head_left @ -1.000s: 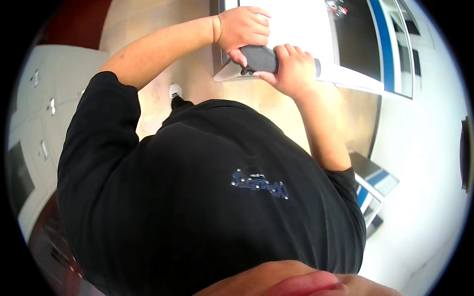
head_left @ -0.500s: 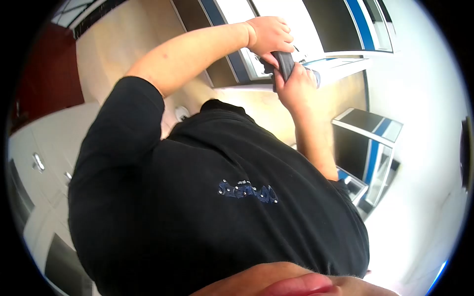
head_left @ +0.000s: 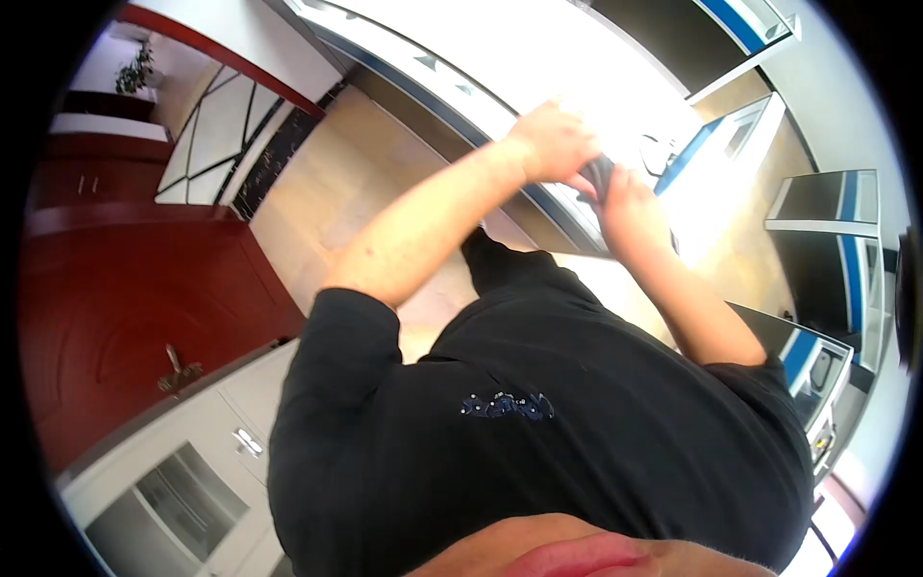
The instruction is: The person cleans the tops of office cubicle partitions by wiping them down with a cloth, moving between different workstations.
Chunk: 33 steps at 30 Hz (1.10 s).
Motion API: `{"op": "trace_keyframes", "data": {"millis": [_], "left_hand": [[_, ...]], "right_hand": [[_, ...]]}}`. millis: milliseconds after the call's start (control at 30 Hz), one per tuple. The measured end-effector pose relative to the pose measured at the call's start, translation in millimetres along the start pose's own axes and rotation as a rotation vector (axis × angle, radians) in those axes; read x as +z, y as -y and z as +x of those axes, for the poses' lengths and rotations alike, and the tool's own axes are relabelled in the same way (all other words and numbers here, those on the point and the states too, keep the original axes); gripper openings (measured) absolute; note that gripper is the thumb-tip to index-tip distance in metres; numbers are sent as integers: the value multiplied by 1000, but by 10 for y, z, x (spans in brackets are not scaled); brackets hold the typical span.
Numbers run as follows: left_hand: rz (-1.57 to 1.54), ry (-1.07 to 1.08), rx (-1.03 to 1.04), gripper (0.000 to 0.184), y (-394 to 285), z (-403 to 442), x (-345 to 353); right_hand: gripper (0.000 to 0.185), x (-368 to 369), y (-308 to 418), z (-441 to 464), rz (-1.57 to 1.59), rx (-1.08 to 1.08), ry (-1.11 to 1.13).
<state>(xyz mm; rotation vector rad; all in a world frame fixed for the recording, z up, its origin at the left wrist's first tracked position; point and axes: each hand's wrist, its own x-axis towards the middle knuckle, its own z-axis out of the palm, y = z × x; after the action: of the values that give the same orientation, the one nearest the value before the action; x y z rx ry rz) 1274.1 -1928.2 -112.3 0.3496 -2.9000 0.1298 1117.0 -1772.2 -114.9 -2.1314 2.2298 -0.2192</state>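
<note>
My left hand (head_left: 558, 142) reaches forward over the edge of a bright white counter (head_left: 481, 53), its fingers closed at the near end of a dark grey oblong thing (head_left: 599, 175). My right hand (head_left: 635, 213) is wrapped round the same thing from the other side, so the two hands nearly meet. Most of the thing is covered by fingers, and glare and blur hide its kind. Behind the right hand, a thin dark cable (head_left: 656, 154) lies on the white surface.
Glass-topped display cases (head_left: 827, 202) with blue trim line the right side. A dark red door (head_left: 144, 317) with a handle is at the left, above a pale cabinet (head_left: 245, 442). Tan floor (head_left: 332, 173) runs between the door and the counter. A potted plant (head_left: 137, 69) shows far left.
The view has turned and shifted, bringing the red door and more of the counter into sight. Both hands keep hold of the dark grey thing, now lower and further right in the picture.
</note>
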Motion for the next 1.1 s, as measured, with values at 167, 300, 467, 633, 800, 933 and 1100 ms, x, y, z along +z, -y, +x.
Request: {"op": "trace_keyframes", "data": {"millis": [167,300,467,633,800,933,1100], "left_hand": [[-276,76,-5,55,29,58,27],[-257,130,71,55,270,2,-139],[-264,212,21,55,539,-121,-211],[-281,209,26,58,962,-256,-164],[-315,120,48,58,1282,-293,-152],[-302,251,79,58,1508,-357,-203],[-247,156,81,58,1949,-580,-218]], "right_hand": [[51,-68,130,129,75,42,104],[61,-82,292,283,88,55,113],[63,-29,494,542,138,67,107],[66,8,703,905,164,49,93],[68,100,836,1140,190,41,78],[67,89,1011,1339,174,27,60],[67,80,1403,1754,104,97,78]]}}
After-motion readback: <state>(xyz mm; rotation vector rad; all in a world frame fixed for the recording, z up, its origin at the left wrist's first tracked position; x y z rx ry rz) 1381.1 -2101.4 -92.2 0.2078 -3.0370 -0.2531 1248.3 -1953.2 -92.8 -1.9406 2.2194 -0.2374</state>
